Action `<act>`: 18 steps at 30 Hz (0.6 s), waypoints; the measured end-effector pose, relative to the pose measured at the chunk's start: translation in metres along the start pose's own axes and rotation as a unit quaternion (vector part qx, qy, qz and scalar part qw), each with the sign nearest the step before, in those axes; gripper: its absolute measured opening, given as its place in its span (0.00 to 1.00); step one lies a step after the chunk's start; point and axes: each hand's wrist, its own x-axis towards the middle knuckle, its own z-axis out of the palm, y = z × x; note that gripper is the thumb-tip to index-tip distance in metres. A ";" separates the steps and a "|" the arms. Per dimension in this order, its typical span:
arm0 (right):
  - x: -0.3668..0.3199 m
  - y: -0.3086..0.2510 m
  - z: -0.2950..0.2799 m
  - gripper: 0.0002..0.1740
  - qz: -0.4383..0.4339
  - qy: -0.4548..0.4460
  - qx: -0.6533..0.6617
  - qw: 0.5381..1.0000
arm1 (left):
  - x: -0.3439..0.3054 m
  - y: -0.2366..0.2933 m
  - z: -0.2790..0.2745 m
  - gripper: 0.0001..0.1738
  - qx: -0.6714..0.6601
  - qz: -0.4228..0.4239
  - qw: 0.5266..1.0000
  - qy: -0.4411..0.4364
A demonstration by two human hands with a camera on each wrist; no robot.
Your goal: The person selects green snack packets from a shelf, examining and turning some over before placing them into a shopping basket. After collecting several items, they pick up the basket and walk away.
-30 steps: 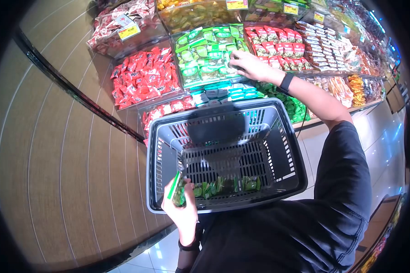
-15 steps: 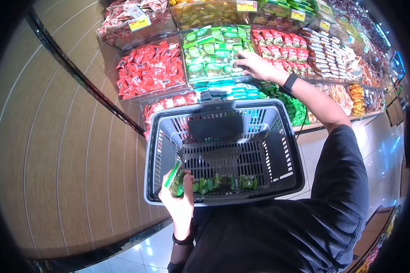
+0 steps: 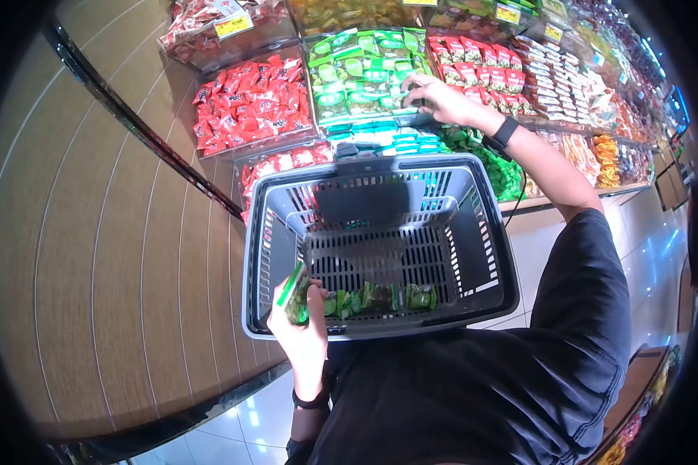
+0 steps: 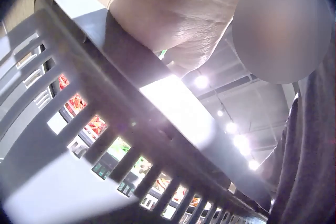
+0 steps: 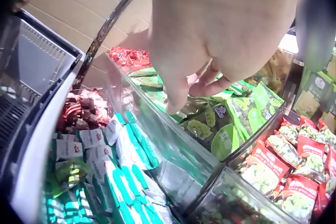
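Observation:
My left hand (image 3: 306, 337) grips a small green snack packet (image 3: 295, 298) at the near left corner of the grey shopping basket (image 3: 502, 248). In the left wrist view, the hand (image 4: 176, 14) mostly hides that packet behind the basket's slotted side. Several more green packets (image 3: 380, 297) lie along the near side of the basket floor. My right hand (image 3: 446, 102) reaches into the bin of green snack packets (image 3: 357, 70), at its lower right. The right wrist view shows its thumb and bent fingers spread just over a green packet (image 5: 202, 129), with none gripped.
Red packets (image 3: 252, 101) fill the bin to the left, and red-and-white packets (image 3: 481, 74) the one to the right. Teal-and-white packets (image 5: 126, 171) lie in a lower bin behind a clear divider (image 5: 173, 129). A brown panel (image 3: 116, 256) runs along the left.
The right hand stays at the lower right of the green bin, its fingers shifting slightly over the packets. The left hand keeps its packet, and the basket sits slightly higher in view.

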 end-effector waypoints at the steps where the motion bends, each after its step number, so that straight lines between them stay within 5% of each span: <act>1: -0.002 -0.007 -0.005 0.18 -0.012 0.034 -0.001 0.999 | 0.001 0.001 0.000 0.15 0.002 -0.002 1.000 -0.002; 4: -0.018 -0.047 -0.025 0.13 0.023 0.106 0.037 0.993 | 0.003 0.008 -0.003 0.16 0.019 -0.027 0.999 -0.017; 6: -0.046 -0.073 -0.033 0.12 0.130 0.100 0.027 0.986 | 0.008 0.016 -0.018 0.18 0.118 -0.029 0.992 0.038; 7: -0.064 -0.095 -0.040 0.17 0.164 0.096 0.021 0.981 | 0.017 0.012 -0.031 0.17 0.206 0.095 0.969 0.099; 10: -0.130 -0.152 -0.035 0.39 0.346 0.083 0.052 0.933 | 0.041 0.019 -0.069 0.16 0.295 0.077 0.939 0.161; 12: -0.165 -0.186 -0.032 0.53 0.439 0.052 0.264 0.857 | 0.056 0.002 -0.089 0.21 0.362 -0.026 0.927 0.098; 13: -0.187 -0.189 -0.018 0.56 0.425 0.071 0.292 0.854 | 0.063 -0.004 -0.090 0.23 0.378 -0.040 0.923 0.056; 14: -0.205 -0.192 -0.004 0.60 0.409 0.089 0.321 0.850 | 0.069 -0.038 -0.098 0.23 0.368 0.030 0.929 0.028; 15: -0.196 -0.220 -0.018 0.59 0.500 0.085 0.400 0.763 | 0.074 -0.040 -0.092 0.22 0.324 -0.019 0.945 -0.023; 18: -0.224 -0.221 0.008 0.53 0.457 0.084 0.417 0.781 | 0.087 -0.053 -0.098 0.20 0.160 -0.108 0.970 -0.145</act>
